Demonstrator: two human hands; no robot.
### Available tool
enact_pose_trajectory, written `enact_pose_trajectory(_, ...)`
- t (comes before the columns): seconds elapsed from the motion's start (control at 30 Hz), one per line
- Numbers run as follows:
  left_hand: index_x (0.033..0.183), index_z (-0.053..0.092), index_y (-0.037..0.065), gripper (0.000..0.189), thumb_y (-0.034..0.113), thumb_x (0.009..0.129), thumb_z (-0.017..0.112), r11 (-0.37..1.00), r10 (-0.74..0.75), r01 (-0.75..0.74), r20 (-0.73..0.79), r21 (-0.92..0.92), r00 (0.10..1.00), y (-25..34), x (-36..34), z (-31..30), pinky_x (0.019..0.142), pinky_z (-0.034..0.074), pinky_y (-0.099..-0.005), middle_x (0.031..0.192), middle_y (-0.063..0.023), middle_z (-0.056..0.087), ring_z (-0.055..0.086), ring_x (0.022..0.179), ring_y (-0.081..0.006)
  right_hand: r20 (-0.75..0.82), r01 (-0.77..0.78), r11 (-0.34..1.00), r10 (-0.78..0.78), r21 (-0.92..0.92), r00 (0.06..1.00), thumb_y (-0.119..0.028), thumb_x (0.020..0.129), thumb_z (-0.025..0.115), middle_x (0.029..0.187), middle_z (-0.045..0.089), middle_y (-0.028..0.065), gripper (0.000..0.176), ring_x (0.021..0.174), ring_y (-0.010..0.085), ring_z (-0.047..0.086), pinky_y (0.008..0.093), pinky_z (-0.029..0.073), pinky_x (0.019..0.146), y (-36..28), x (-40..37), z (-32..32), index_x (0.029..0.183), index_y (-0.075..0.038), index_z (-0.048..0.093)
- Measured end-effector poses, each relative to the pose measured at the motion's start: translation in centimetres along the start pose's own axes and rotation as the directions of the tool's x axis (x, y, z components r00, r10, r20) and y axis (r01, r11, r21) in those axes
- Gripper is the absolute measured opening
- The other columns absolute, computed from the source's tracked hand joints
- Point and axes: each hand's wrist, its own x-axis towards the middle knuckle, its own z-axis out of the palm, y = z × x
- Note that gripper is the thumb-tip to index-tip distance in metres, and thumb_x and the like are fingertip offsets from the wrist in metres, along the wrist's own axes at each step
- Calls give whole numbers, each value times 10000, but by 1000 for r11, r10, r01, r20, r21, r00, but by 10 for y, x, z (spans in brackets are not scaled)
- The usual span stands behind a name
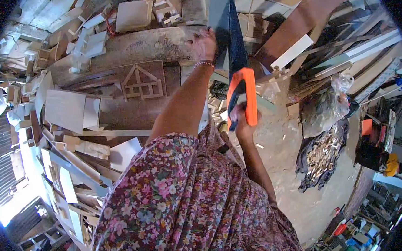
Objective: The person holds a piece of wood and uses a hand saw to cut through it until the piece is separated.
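My right hand (242,121) is closed around the orange and black handle of a handsaw (250,96). The saw's dark blade points away from me and lies along the right side of a long grey board (219,19). At the board's left edge is my left hand (203,45), gripping it, a beaded bracelet at the wrist. Some of the left fingers are hidden against the board. Beneath that hand runs a thick, worn wooden beam (144,45).
A house-shaped wooden frame (143,83) lies on a brown panel to the left. Boards and offcuts are heaped on both sides. A reddish-brown plank (310,15) slants at upper right. A dark sheet holding wood scraps (326,156) lies on the floor at right.
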Motion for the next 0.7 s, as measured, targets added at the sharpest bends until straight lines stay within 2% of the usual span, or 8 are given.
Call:
enact_pose_trajectory(0.1, 901, 510, 28, 391, 356, 856, 302, 1000, 16, -17, -64, -2, 998, 2, -2, 3, 796, 272, -511, 807, -160, 600, 482, 956, -308, -12, -170, 965, 176, 200, 984, -131, 743, 599, 594, 464, -21, 149, 481, 79, 422, 236, 350, 416, 33, 60, 15, 702, -52, 479)
enact_pose_trajectory(0.27, 908, 504, 34, 382, 357, 856, 305, 1000, 29, -30, -147, -3, 989, -3, -3, 14, 790, 272, -510, 750, -156, 603, 494, 927, -319, 97, -82, 976, 64, 199, 993, -114, 745, 600, 575, 437, -35, 159, 480, 74, 400, 235, 340, 416, 9, 80, 25, 688, -51, 466)
enact_pose_trajectory(0.33, 899, 507, 38, 379, 357, 855, 308, 1000, 17, -15, -180, 14, 984, -6, -3, 16, 791, 271, -507, 728, -153, 604, 498, 924, -319, -90, 38, 999, -37, 3, 995, -135, 733, 599, 563, 466, -25, 159, 486, 80, 422, 244, 358, 437, 8, 36, 11, 672, -35, 492)
enact_pose_trajectory(0.4, 909, 514, 37, 391, 362, 855, 303, 998, -8, 22, -242, 54, 970, 1, -3, 10, 803, 265, -517, 705, -151, 604, 493, 937, -310, 11, 115, 993, -115, -29, 993, -168, 711, 593, 576, 501, 6, 161, 501, 103, 456, 256, 381, 462, 17, -1, -17, 708, -22, 523)
enact_pose_trajectory(0.5, 901, 524, 40, 394, 366, 852, 308, 998, 37, -25, -218, 56, 975, -2, -4, 16, 814, 262, -523, 701, -157, 602, 502, 900, -306, -15, -111, 990, 112, 84, 994, -187, 700, 562, 557, 507, 28, 182, 489, 133, 476, 277, 387, 459, 35, -21, -26, 687, -8, 529)
enact_pose_trajectory(0.57, 902, 525, 39, 399, 370, 852, 306, 999, 48, -45, -197, 21, 979, -1, -6, 8, 819, 261, -524, 708, -162, 600, 501, 900, -306, -69, 103, 985, -114, -136, 991, -180, 709, 558, 536, 497, 25, 186, 467, 124, 465, 273, 373, 434, 26, 10, -4, 663, -5, 514)
enact_pose_trajectory(0.63, 902, 525, 38, 405, 374, 853, 305, 997, 72, -76, -186, -12, 980, 0, -2, 7, 824, 260, -526, 716, -167, 598, 500, 900, -305, 63, -101, 979, 91, 175, 994, -154, 731, 557, 533, 479, 8, 192, 470, 92, 443, 239, 345, 422, 35, 49, 8, 615, -19, 485)
enact_pose_trajectory(0.7, 869, 519, 37, 403, 374, 856, 298, 992, -111, 120, -226, 27, 968, 2, 0, 16, 814, 269, -517, 741, -168, 596, 503, 909, -304, 70, -1, 996, -5, 89, 998, -130, 732, 555, 547, 474, 11, 168, 477, 83, 429, 239, 342, 425, 35, 56, 14, 635, -22, 470)
